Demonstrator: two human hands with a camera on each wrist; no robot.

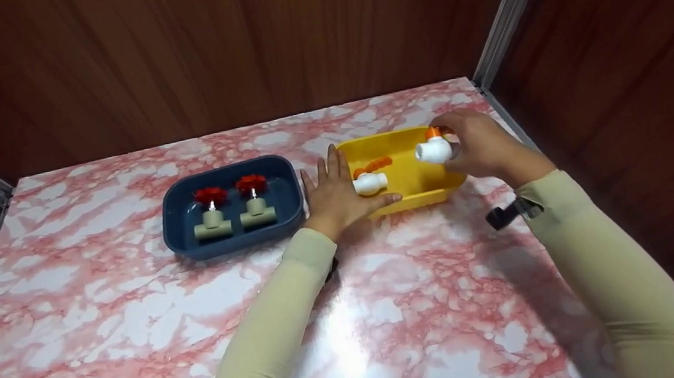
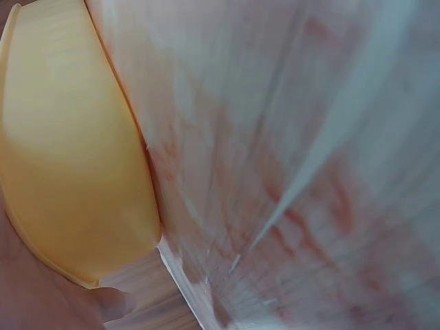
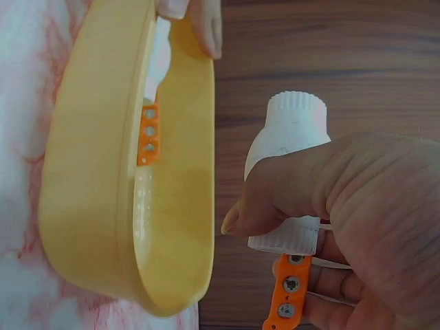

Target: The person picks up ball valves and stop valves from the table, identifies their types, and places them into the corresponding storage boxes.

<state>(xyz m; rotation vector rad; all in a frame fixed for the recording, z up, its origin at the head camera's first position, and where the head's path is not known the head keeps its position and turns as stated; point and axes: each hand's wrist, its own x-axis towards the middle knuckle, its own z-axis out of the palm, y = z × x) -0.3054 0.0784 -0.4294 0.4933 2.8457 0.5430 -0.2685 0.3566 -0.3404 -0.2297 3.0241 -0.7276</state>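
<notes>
My right hand (image 1: 479, 140) grips a white plastic ball valve (image 1: 434, 150) with an orange handle, held above the right end of a yellow tray (image 1: 415, 198). In the right wrist view the thumb lies across the valve's white body (image 3: 292, 130), and its orange lever (image 3: 285, 292) hangs beside the fingers. A second white ball valve (image 1: 372, 182) with an orange lever lies inside the tray at its left end. Fingers spread and straight, my left hand (image 1: 337, 195) rests against that end, its thumb by the near rim; it partly hides this second valve.
Left of the yellow tray stands a dark blue tray (image 1: 228, 248). Inside it are two beige tee-shaped valves (image 1: 213, 221) with red handwheels. Both trays rest on a red-and-white marbled table (image 1: 145, 333). Brown wood-grain panels (image 1: 215, 61) rise behind and on the right.
</notes>
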